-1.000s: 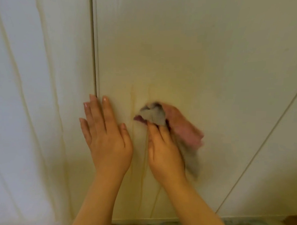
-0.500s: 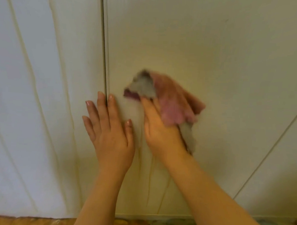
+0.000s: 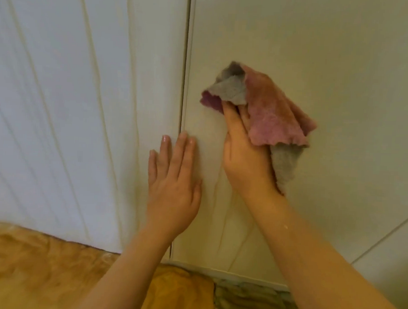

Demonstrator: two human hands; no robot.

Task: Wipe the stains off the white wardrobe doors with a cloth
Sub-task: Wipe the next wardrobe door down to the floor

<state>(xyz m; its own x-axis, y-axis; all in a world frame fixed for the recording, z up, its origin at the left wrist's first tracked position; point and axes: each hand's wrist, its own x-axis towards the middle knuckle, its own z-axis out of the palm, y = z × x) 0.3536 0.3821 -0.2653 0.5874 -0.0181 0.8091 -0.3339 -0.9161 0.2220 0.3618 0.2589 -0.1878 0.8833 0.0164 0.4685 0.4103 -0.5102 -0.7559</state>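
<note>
Clutching cloth (image 3: 271, 110) against wardrobe door (image 3: 331, 54), right hand (image 3: 244, 160) beneath its folds, left hand (image 3: 173, 190) flat

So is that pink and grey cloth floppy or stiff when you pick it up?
Probably floppy: the cloth bunches in folds and its grey end droops below the right hand. Likely light too, since one hand alone holds it up against the wardrobe door. Its fuzzy surface suggests it would not slip easily.
</note>
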